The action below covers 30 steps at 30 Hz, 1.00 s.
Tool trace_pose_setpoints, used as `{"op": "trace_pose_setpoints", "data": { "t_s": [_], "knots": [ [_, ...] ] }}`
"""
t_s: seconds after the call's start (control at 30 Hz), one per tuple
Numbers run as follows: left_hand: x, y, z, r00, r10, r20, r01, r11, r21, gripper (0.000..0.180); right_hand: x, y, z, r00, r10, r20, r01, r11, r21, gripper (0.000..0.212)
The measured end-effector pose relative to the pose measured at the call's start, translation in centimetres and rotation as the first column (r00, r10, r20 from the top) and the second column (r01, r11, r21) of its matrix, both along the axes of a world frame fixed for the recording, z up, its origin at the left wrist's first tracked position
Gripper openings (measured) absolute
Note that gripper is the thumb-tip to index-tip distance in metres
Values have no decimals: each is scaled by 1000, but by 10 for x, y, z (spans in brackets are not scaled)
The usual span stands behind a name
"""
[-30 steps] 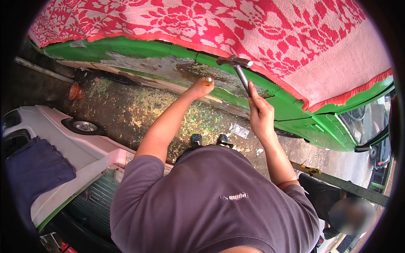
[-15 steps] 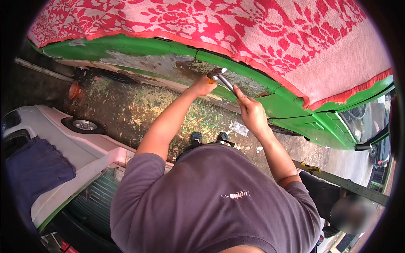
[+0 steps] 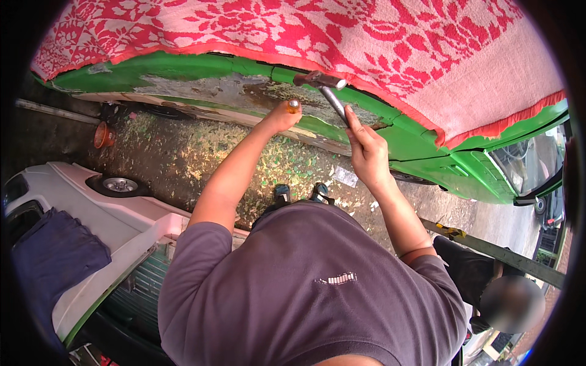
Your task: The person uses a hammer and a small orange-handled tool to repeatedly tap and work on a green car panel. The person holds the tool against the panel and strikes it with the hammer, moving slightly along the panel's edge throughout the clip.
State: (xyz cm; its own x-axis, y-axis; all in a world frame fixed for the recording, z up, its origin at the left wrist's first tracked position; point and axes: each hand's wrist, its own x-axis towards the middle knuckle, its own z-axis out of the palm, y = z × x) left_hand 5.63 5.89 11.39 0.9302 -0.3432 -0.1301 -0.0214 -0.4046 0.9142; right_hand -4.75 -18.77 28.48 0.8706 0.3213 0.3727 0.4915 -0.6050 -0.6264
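Note:
My right hand (image 3: 365, 148) grips a metal hammer (image 3: 323, 88), its head raised just off the green vehicle panel (image 3: 421, 143). My left hand (image 3: 282, 116) is closed around a chisel-like tool with an orange handle end (image 3: 293, 105), held against a rusty, paint-stripped patch (image 3: 232, 91) of that panel. The hammer head sits slightly up and right of the orange handle. A red and white patterned cloth (image 3: 342, 36) covers the vehicle's top above both hands.
Paint flakes litter the ground (image 3: 183, 152) below the panel. A white vehicle with a wheel (image 3: 119, 184) and a dark blue cloth (image 3: 49, 256) lies at left. An orange pot (image 3: 102, 135) stands by the far wall. Another person (image 3: 488, 287) crouches at lower right.
The hammer swung down onto the orange handle half a second ago and is now lifted back up and to the right. My left hand stayed on the panel.

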Motion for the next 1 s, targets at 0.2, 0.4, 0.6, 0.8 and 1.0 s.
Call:
{"op": "trace_pose_setpoints", "data": {
  "t_s": [0.2,0.4,0.6,0.8,1.0],
  "knots": [
    [1,-3,9,1000,14,16,-15,998,55,17,0,-1,-5,999,-1,-38,0,1000,-29,55],
    [4,3,0,1000,-11,-28,9,998,-59,13,0,5,-1,998,-18,-66,3,976,-216,50],
    [9,11,4,995,-99,16,100,989,-108,13,8,5,1,999,-24,23,21,989,143,50],
    [-9,4,22,993,112,-47,-120,965,-231,20,11,-11,-8,990,-54,-128,81,973,218,43],
    [-5,-4,15,999,10,50,-2,988,-156,26,-1,-12,-7,978,-61,-200,108,967,232,43]
  ]
}}
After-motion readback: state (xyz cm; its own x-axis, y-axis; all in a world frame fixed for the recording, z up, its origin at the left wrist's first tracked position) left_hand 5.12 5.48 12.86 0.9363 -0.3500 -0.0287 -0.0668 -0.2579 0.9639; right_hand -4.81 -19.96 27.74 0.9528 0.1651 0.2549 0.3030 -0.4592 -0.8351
